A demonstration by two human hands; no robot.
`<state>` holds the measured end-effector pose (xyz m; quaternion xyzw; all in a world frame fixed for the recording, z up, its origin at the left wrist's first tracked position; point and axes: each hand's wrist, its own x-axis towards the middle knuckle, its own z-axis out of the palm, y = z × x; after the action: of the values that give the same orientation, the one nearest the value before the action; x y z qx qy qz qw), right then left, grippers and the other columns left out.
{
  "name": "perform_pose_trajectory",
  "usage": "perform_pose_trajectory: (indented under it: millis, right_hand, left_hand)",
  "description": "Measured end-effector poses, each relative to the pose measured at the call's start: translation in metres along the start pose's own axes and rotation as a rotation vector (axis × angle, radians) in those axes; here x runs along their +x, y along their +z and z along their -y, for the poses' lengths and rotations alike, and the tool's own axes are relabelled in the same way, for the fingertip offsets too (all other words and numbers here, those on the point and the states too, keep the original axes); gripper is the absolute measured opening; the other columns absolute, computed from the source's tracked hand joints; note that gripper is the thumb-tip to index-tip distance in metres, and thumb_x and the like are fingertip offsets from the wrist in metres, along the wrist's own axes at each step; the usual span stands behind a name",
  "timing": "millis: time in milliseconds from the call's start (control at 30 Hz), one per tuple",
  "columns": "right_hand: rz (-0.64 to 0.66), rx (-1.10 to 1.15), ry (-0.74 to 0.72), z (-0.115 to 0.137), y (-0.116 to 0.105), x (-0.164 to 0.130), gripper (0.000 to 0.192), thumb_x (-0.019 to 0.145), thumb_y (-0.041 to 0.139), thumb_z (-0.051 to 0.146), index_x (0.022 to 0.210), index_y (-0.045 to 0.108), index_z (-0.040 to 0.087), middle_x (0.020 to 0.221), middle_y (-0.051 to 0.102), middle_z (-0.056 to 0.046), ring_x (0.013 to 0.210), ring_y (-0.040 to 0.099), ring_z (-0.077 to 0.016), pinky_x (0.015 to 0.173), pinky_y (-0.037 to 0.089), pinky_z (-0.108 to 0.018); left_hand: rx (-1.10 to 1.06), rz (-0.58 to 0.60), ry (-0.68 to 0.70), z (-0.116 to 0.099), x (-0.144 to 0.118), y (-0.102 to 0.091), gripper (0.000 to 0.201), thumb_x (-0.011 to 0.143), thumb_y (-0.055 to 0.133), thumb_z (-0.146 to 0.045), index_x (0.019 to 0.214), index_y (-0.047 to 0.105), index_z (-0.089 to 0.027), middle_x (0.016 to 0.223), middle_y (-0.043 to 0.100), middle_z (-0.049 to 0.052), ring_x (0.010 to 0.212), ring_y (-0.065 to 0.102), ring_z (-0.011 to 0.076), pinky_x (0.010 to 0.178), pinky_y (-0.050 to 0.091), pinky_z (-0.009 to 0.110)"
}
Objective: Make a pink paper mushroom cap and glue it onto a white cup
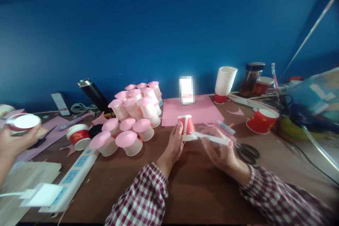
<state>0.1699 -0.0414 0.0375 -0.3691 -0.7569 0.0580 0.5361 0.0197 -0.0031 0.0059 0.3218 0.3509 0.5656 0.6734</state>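
My left hand (175, 138) is closed round the side of a red and white paper cup (186, 127), which stands upside down with its wide rim low. In my right hand (222, 153) a slim white flat thing (213, 138) is pinched. Its narrow end meets the lower right of the cup; its exact kind is blurred. Black-handled scissors (247, 152) lie just right of my right hand, their blades partly hidden. Behind the cup lies a pink paper sheet (173, 113).
Several cups with pink paper cone tops (135, 109) stand left of centre. A power strip (71, 180) lies at the front left. Another person's hand (16, 141) holds a cup at far left. Stacked cups (225, 83) and a red cup (262, 120) stand right.
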Motion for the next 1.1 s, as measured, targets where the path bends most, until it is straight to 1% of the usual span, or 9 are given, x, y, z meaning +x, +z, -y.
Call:
perform_pose_trajectory:
  millis: [167,267,433,633,800,900,1100]
  right_hand:
    - [0.016,0.019,0.032,0.0021,-0.0014,0.0013,0.007,0.088,0.051,0.024,0.092,0.054,0.02,0.077,0.065,-0.005,0.057,0.06,-0.0149,0.051,0.051,-0.026]
    - [0.011,0.025,0.039,0.0028,-0.0014,0.0031,0.012,0.09,0.047,0.027,0.09,0.057,0.021,0.073,0.065,-0.005,0.052,0.057,-0.0142,0.049,0.05,-0.027]
    - [0.013,0.031,0.032,0.0026,-0.0006,0.0042,0.015,0.09,0.047,0.03,0.091,0.059,0.021,0.075,0.066,-0.007,0.057,0.059,-0.0166,0.05,0.052,-0.029]
    - [-0.004,0.029,0.026,0.0033,-0.0003,0.0045,0.016,0.091,0.045,0.031,0.09,0.059,0.023,0.073,0.066,-0.006,0.054,0.057,-0.0163,0.049,0.051,-0.029]
    - [0.008,0.01,0.024,0.0032,-0.0006,0.0047,0.013,0.09,0.047,0.027,0.09,0.059,0.022,0.072,0.066,-0.006,0.053,0.058,-0.016,0.047,0.051,-0.028]
    - [0.005,-0.011,0.004,0.003,-0.0008,0.0048,0.011,0.088,0.048,0.026,0.09,0.058,0.021,0.075,0.067,-0.007,0.057,0.061,-0.0167,0.051,0.052,-0.028]
    - [0.023,0.011,0.029,0.0019,-0.0004,0.0031,0.014,0.09,0.044,0.024,0.091,0.057,0.022,0.075,0.066,-0.006,0.056,0.059,-0.0165,0.05,0.051,-0.029]
  left_hand:
    - [0.005,-0.011,-0.003,0.0003,0.0009,0.0002,0.04,0.08,0.054,-0.052,0.097,0.06,-0.016,0.092,0.063,0.007,0.08,0.059,0.0151,0.077,0.045,0.029]
    - [0.01,-0.005,0.002,0.0003,0.0008,0.0004,0.04,0.081,0.053,-0.052,0.099,0.06,-0.016,0.093,0.063,0.007,0.082,0.059,0.0155,0.078,0.044,0.03]
    - [0.009,0.005,0.003,0.0004,0.0005,0.0002,0.043,0.08,0.053,-0.053,0.102,0.061,-0.016,0.094,0.064,0.008,0.085,0.06,0.0179,0.08,0.044,0.032]
    - [0.014,0.004,-0.006,0.0004,0.0008,-0.0003,0.043,0.08,0.054,-0.053,0.1,0.062,-0.017,0.094,0.065,0.008,0.086,0.061,0.0182,0.082,0.044,0.032]
    - [0.003,-0.005,-0.014,0.0003,0.0008,0.0002,0.045,0.079,0.054,-0.054,0.102,0.062,-0.017,0.098,0.065,0.009,0.091,0.061,0.0201,0.084,0.044,0.034]
    - [-0.004,0.004,-0.01,-0.0005,0.0007,0.0008,0.046,0.079,0.054,-0.054,0.104,0.061,-0.017,0.102,0.065,0.01,0.093,0.06,0.0204,0.085,0.043,0.034]
    - [0.003,-0.007,-0.013,0.0009,0.0014,-0.001,0.043,0.079,0.054,-0.054,0.101,0.061,-0.017,0.097,0.065,0.008,0.087,0.061,0.0183,0.082,0.044,0.033]
